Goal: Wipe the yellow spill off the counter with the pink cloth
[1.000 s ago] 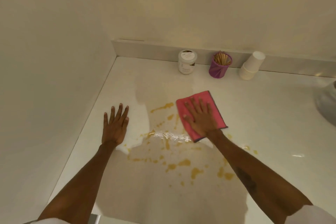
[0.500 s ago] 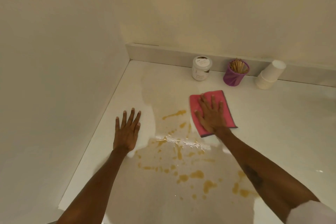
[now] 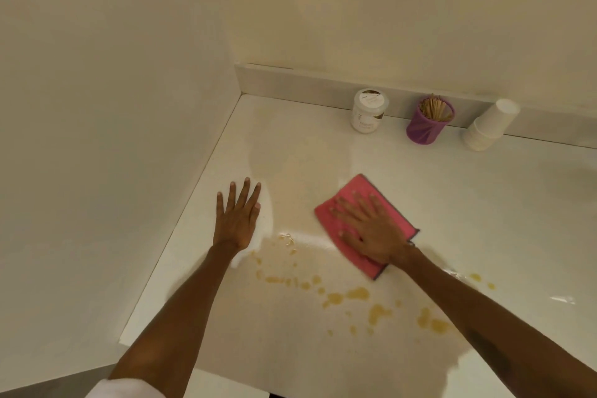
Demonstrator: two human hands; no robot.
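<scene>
The pink cloth (image 3: 358, 184) lies flat on the white counter (image 3: 484, 203), with my right hand (image 3: 371, 233) pressed on top of it, fingers spread. The yellow spill (image 3: 358, 293) shows as scattered blots and drips nearer to me than the cloth, running from below my left wrist across to under my right forearm, and two small spots (image 3: 481, 279) sit right of that arm. A wet sheen lies just left of the cloth. My left hand (image 3: 237, 220) rests palm down on the counter, left of the spill, holding nothing.
Along the back ledge stand a white lidded jar (image 3: 368, 110), a purple cup of wooden sticks (image 3: 428, 121) and a tilted stack of white paper cups (image 3: 487, 128). A wall (image 3: 113, 139) closes the counter's left side. The counter's front edge (image 3: 135, 346) is at lower left.
My right hand slid the cloth left and toward me over the upper yellow streaks, which no longer show. My left hand stayed flat. The view shifted.
</scene>
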